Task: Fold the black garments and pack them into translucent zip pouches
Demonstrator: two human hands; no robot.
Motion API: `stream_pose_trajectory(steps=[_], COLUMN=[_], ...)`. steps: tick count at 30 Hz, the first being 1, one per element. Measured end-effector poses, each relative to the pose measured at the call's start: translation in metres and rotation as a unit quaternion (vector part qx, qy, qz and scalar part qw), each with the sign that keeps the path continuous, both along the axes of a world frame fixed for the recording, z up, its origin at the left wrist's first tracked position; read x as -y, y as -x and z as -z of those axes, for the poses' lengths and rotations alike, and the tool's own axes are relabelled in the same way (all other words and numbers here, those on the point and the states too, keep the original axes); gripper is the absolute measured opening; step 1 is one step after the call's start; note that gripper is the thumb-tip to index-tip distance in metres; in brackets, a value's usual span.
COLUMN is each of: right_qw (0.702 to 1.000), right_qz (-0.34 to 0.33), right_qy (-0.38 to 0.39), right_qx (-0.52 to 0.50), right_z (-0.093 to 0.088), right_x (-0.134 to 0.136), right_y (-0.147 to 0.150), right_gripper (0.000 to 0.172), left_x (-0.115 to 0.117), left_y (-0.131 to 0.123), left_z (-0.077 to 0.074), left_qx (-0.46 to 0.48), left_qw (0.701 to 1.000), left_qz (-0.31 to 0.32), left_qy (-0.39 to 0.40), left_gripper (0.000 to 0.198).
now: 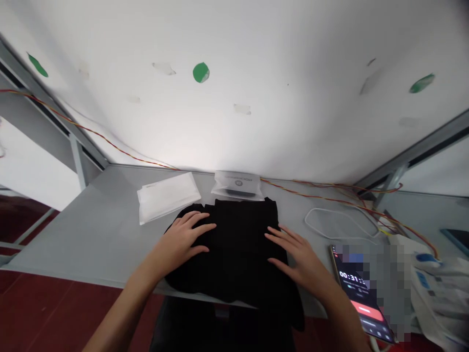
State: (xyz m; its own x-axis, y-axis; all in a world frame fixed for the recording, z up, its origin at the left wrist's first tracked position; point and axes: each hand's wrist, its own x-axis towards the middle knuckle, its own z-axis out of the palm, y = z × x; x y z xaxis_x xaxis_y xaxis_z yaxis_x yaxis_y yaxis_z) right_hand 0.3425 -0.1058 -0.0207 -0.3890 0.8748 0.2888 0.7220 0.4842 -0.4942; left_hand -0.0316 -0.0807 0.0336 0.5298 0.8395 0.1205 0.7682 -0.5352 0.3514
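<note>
A piece of black cloth point(240, 254), perhaps a garment, lies spread on the grey table point(95, 230), its lower right corner hanging over the front edge. My left hand point(185, 239) rests on the cloth's left part with the fingers stretched out. On the right part lies my right hand point(293, 252), its fingers also apart and flat. Neither hand grips anything. Just behind the cloth is a translucent plastic bag point(238, 185) with printing and a dark strip inside. White flat packets point(168, 195) lie behind my left hand.
A phone point(361, 293) showing a running timer lies to the right, partly pixelated. Beside it are a white cable point(340, 238) and white plastic packaging point(439, 288). Twisted red-yellow wires point(308, 194) run along the back. A white wall panel point(234, 137) rises behind the table.
</note>
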Motion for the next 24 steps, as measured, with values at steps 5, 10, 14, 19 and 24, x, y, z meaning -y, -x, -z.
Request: stream_pose_trajectory(steps=[5,10,14,19,24], right_qw=[0.996,0.968,0.973,0.99,0.987], right_qz=[0.062,0.226,0.191,0.138,0.122], right_qy=[0.047,-0.06,-0.103,0.013,0.006], right_qx=[-0.048,-0.093,-0.083,-0.006,0.103], right_z=[-0.009,-0.046,-0.052,-0.004,0.026], right_x=[-0.033,-0.059,-0.034,0.022,0.034], right_y=[0.008,0.027,0.054,0.094,0.102], right_gripper=[0.033,0.049,0.038,0.056,0.071], left_x=[-0.051,-0.064,-0.018,0.041,0.053], left_y=[-0.017,-0.042,-0.053,-0.047,-0.043], left_z=[-0.016,-0.044,-0.027,0.035,0.051], left_qx=[-0.042,-0.022,0.002,-0.034,-0.047], left_qw=[0.999,0.993,0.987,0.987,0.989], left_qz=[0.025,-0.102,-0.124,-0.111,-0.128], left_qy=[0.014,-0.051,-0.101,-0.113,-0.049], left_gripper=[0.017,0.03,0.032,0.046,0.065])
